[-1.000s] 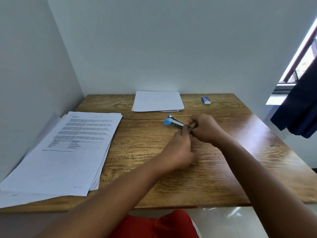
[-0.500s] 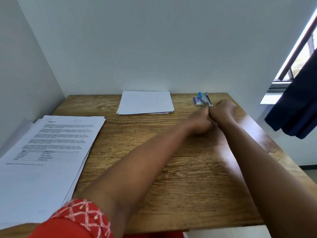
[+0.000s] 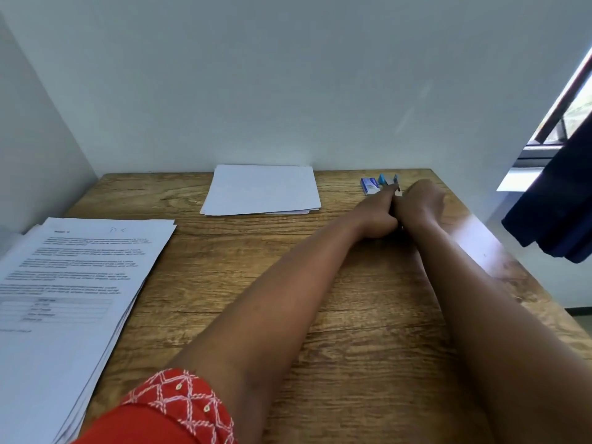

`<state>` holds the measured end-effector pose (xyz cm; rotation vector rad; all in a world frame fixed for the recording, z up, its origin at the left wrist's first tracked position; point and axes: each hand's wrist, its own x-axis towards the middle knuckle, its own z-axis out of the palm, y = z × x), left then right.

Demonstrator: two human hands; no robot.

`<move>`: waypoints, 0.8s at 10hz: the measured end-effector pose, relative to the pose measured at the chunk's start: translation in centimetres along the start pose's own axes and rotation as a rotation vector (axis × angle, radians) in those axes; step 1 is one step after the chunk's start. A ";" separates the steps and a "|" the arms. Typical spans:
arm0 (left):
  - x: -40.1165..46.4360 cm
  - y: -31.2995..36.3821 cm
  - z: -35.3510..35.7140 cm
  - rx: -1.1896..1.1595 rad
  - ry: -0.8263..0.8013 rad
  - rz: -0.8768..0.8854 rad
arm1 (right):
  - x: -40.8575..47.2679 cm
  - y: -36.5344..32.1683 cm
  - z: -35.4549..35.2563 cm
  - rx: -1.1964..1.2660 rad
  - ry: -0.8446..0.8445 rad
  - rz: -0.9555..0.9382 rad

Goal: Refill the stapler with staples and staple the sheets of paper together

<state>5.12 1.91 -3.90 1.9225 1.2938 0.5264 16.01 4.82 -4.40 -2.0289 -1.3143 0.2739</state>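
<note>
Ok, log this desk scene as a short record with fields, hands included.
surface: wooden desk against a white wall
left hand: reaching to the far right of the desk, pressed against the right hand
right hand: beside the left; grip hidden from view
stapler: blue, its tips showing just beyond the hands
staple box: blue and white, beside the stapler
blank sheets: far centre
printed stack: left edge

Our hands (image 3: 403, 209) meet on the stapler (image 3: 389, 181); the staple box (image 3: 370, 185) lies just left of it, the sheets (image 3: 261, 190) farther left.
</note>
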 end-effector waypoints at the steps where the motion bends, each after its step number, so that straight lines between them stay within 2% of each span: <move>1: 0.3 -0.3 0.0 0.008 0.010 0.006 | 0.6 -0.1 0.4 -0.058 -0.010 -0.028; 3: 0.1 -0.4 0.3 -0.020 0.034 0.066 | 0.2 -1.0 0.6 -0.288 -0.034 -0.126; 4: -1.1 -0.8 -0.4 -0.094 0.044 0.118 | -0.6 -1.7 0.1 -0.292 -0.036 -0.114; 5: -2.9 -1.6 -1.4 -0.156 0.208 0.234 | -1.9 -2.5 -0.5 -0.316 -0.004 -0.220; 6: -4.6 -2.6 -3.0 0.061 0.535 0.347 | -3.7 -3.7 -0.9 -0.332 0.147 -0.426; 7: -6.4 -3.8 -5.3 0.407 0.841 0.308 | -5.4 -5.5 -1.6 -0.337 0.253 -0.579; 8: -8.6 -4.2 -7.7 0.448 1.047 0.204 | -6.6 -7.7 -2.4 -0.330 0.316 -0.646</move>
